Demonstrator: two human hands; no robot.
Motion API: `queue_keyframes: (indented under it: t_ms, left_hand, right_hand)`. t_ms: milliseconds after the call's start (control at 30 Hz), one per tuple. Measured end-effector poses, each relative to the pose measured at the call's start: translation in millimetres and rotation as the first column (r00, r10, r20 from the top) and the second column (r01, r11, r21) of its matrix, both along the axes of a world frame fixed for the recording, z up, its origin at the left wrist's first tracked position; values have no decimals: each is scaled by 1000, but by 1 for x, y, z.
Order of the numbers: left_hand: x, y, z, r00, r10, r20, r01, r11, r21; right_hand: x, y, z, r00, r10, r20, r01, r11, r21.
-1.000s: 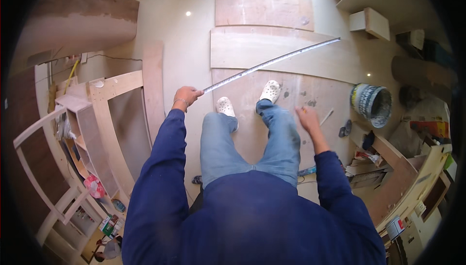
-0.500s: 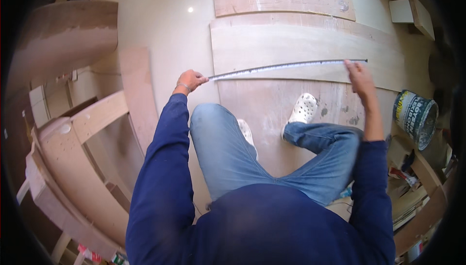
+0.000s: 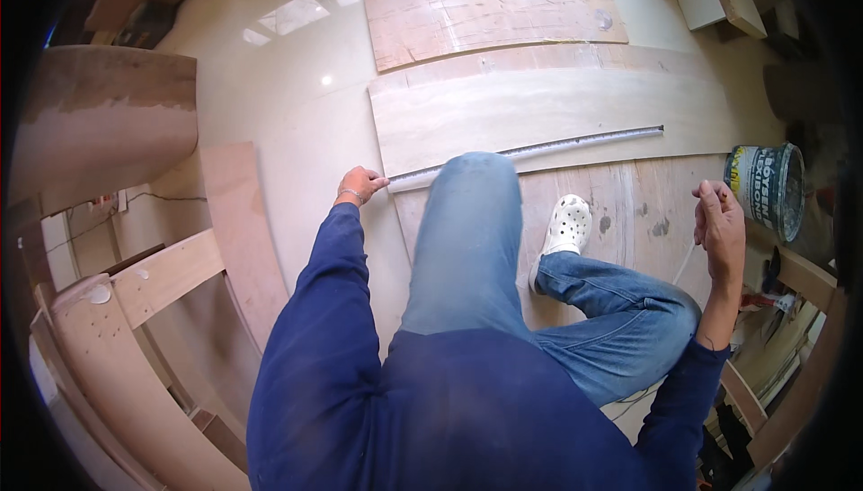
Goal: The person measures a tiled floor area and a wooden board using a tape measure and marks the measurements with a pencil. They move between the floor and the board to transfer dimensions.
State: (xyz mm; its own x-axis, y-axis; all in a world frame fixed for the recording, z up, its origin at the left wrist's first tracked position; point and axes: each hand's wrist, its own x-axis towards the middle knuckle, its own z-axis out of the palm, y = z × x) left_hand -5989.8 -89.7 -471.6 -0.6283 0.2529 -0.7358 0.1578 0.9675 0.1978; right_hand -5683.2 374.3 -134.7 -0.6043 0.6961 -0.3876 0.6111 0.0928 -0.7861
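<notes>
My left hand pinches the near-left end of a thin measuring tape strip, by the left edge of a long pale plywood board. The strip slants across that board, its far end free to the right, and my raised knee hides part of its lower edge. My right hand is off the strip, held up to the right above the floor near a paint bucket. Its fingers are curled together. A small dark reddish spot shows at the fingers, but what they hold, if anything, I cannot make out.
Another plywood board lies beyond the long one, and a stained board lies nearer, under my white clog. A wooden frame and a narrow board stand at left. A small box-like wood piece sits far right.
My right hand has let go of the strip's right part and moved right and nearer to me. My left knee has risen over the boards. The view has shifted.
</notes>
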Motion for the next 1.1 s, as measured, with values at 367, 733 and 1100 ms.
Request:
queue_keyframes:
  t_ms: [367, 733, 1100]
  left_hand:
    - [4, -41, -37, 994, 83, -65, -72, 985, 156]
    - [0, -24, -31, 988, -125, -87, 131, 989, 66]
    - [6, -12, -33, 995, -80, -55, 78, 996, -39]
  right_hand:
    - [-83, -201, 76, 555, 264, -789, -829, 261, -495]
    - [-98, -302, 61, 358, -256, -898, -931, -23, -364]
    - [-93, -343, 76, 377, -651, -659, -919, -174, -354]
